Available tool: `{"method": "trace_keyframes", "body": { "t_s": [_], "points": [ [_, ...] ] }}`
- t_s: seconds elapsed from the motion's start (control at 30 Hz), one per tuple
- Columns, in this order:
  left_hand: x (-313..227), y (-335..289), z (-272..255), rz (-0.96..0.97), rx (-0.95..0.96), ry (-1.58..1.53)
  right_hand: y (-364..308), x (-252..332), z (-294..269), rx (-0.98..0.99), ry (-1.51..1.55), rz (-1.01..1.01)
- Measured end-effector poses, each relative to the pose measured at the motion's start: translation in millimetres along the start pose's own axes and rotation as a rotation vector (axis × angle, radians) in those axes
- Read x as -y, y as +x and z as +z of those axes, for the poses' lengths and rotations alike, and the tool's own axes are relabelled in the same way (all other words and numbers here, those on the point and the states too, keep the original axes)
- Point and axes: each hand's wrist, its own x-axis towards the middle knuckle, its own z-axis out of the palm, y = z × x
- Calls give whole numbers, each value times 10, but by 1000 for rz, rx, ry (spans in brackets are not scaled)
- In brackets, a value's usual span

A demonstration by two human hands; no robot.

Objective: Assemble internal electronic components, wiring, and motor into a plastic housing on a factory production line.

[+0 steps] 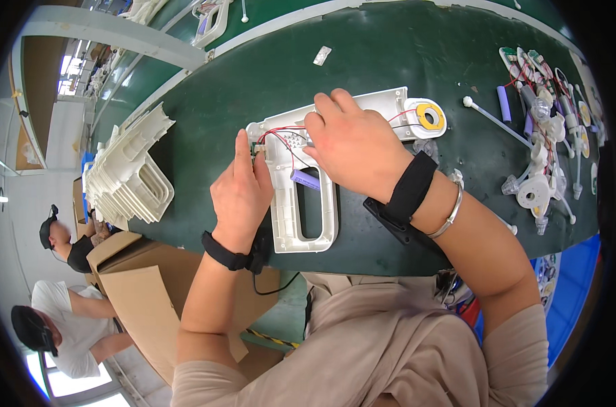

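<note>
Place: we are on a factory assembly line.
Evidence: long dark green conveyor belt (389, 61), stacked white moulded plastic housings (128, 169), wired small parts (545, 136), brown cardboard cartons (145, 285).

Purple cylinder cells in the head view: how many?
2. One purple cell sits in the white housing under the right hand; another lies loose on the green table at right. More may be hidden.

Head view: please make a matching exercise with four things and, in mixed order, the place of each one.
Things:
1. white shell
2. stack of shells
3. yellow ring
4. purple cylinder

Places:
A. at the shell's far right end
B. inside the shell, above its handle opening
C. left on the green table
D. under both hands

Pairs: 1-D, 2-C, 3-A, 4-B
</note>
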Motion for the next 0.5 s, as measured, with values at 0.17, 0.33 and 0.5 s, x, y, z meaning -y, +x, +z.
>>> {"method": "trace_keyframes", "body": {
  "t_s": [0.17,0.33,0.5],
  "points": [
    [16,-8,13,2,-49,-29,9,14,-46,172,-46,40],
    [54,41,-20,-58,70,-101,6,9,-33,136,-27,39],
    [168,77,-58,-33,152,-266,-2,20,-32,145,-26,46]
  ]
}}
